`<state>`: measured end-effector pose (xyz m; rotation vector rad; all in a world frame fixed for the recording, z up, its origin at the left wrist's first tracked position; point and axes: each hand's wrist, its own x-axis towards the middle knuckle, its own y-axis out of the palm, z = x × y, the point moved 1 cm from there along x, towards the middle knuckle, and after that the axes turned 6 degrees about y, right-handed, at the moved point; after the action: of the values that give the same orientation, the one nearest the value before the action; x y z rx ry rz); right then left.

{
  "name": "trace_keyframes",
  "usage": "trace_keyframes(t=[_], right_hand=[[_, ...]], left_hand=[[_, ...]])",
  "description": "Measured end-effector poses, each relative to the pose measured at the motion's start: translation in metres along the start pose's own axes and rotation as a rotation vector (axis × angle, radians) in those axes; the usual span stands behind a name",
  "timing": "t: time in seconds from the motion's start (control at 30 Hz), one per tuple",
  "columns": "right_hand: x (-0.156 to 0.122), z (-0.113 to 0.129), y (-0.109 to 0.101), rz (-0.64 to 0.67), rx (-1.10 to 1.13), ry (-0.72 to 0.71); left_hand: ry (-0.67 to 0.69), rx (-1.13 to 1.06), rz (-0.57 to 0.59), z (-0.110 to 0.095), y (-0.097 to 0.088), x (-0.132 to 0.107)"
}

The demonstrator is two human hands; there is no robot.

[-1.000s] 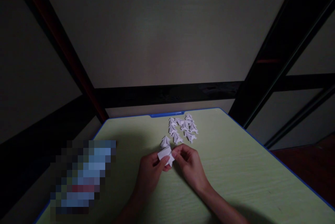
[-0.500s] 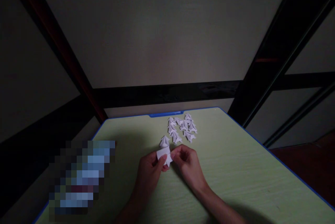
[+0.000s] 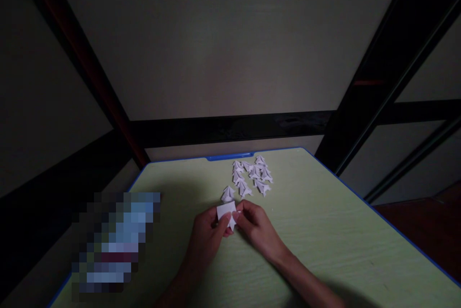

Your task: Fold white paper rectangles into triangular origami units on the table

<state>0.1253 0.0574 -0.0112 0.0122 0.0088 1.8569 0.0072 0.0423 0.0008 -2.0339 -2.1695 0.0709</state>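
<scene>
Between my two hands is a small piece of folded white paper (image 3: 225, 210), with a pointed flap at its lower right. My left hand (image 3: 207, 231) grips its left side, the thumb lying across the front. On the right side, my right hand (image 3: 255, 224) pinches the paper between thumb and curled fingers. Just beyond it, one folded paper figure (image 3: 227, 194) rests on the table. Several similar white origami figures (image 3: 254, 172) lie grouped farther back, some touching one another. The fingers behind the paper are mostly hidden.
The pale green table (image 3: 317, 221) has a blue edge and a blue handle-like strip (image 3: 230, 156) at the back. A pixelated, blurred-out object (image 3: 122, 238) lies at the left side. Behind the table stands a panelled wall (image 3: 230, 49) with dark bands.
My right thumb has moved inward onto the front of the folded paper. The paper has turned slightly and faces me more squarely. The figures on the table stay as they were.
</scene>
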Motion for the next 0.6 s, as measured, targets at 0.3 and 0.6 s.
trace_keyframes(t=[0.3,0.6], right_hand=[[0.0003,0.0011,0.0001,0.159,0.325,0.032],[0.0011,0.0098,0.0013,0.135,0.232,0.084]], left_hand=[[-0.012,-0.184,0.156,-0.0035,0.0001,-0.0009],[-0.044,-0.285,0.15,-0.0006,-0.0011,0.0034]])
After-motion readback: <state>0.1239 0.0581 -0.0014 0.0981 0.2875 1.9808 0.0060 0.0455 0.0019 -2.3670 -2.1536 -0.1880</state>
